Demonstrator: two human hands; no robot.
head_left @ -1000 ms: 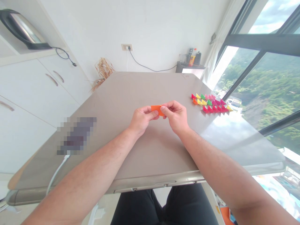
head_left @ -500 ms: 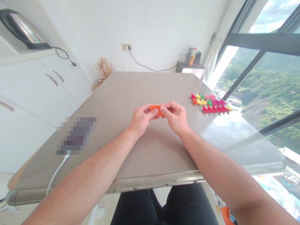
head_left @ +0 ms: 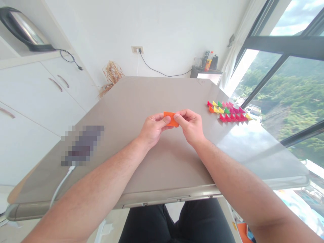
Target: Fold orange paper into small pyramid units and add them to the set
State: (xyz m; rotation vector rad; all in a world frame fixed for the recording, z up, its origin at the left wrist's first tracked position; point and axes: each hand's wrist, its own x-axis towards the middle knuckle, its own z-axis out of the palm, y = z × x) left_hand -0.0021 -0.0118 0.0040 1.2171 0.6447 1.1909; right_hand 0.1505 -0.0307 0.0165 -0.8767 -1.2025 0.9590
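Pinched between thumbs and bent fingers of the left hand and the right hand: a small, flat, orange paper rectangle. Both thumbs pressed on its near face, neither hand spread; finger placement behind the paper hidden. Located over the middle of the smooth, beige-grey desk, well in from the near edge; contact with the desk top not determinable. Changed since half a second ago: more orange face exposed, paper tipped slightly, grip on both sides much the same. Judged a minor adjustment, with work on the paper in progress. Noted toward the right edge: small, pointed, folded-paper pieces in red, pink, magenta, yellow, green and orange, set in three rows, well apart from both hands. Near the left edge: a dark, pixel-masked, oblong object with a white cable. Beyond the far right corner: an orange-and-yellow bottle on a dark-topped cabinet. Bottle label too small for reading; no brand or writing legible.
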